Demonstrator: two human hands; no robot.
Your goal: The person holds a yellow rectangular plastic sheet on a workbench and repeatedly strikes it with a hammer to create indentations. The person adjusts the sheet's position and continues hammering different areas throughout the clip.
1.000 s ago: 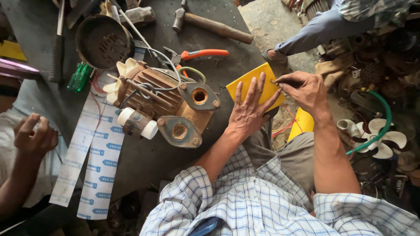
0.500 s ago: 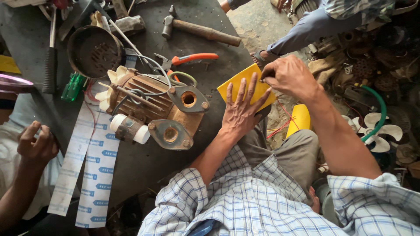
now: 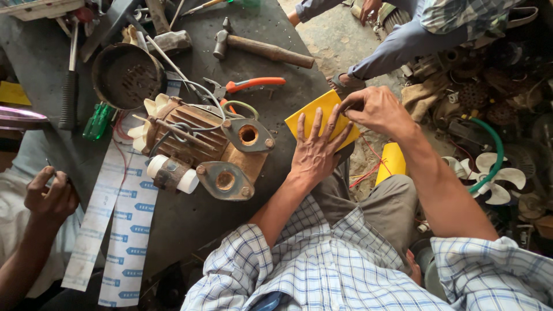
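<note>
A yellow sheet (image 3: 314,115) lies at the right edge of the dark workbench (image 3: 190,230). My left hand (image 3: 315,155) presses flat on it with the fingers spread. My right hand (image 3: 377,109) has its fingertips pinched together at the sheet's upper right edge. The thin dark tool seen in it earlier is barely visible now. A rusty electric motor (image 3: 196,144) with white fan blades and loose wires sits just left of my left hand.
Orange-handled pliers (image 3: 253,84), a hammer (image 3: 265,50), a round dark pan (image 3: 127,75) and a green screwdriver (image 3: 98,121) lie behind the motor. Printed paper strips (image 3: 121,230) hang off the near edge. Another person's hand (image 3: 49,196) is at the left, someone's leg (image 3: 397,46) at the back right. A white fan (image 3: 489,170) sits among scrap.
My right hand has moved in from the right to the sheet's upper right edge. My left hand stays flat on the sheet.
</note>
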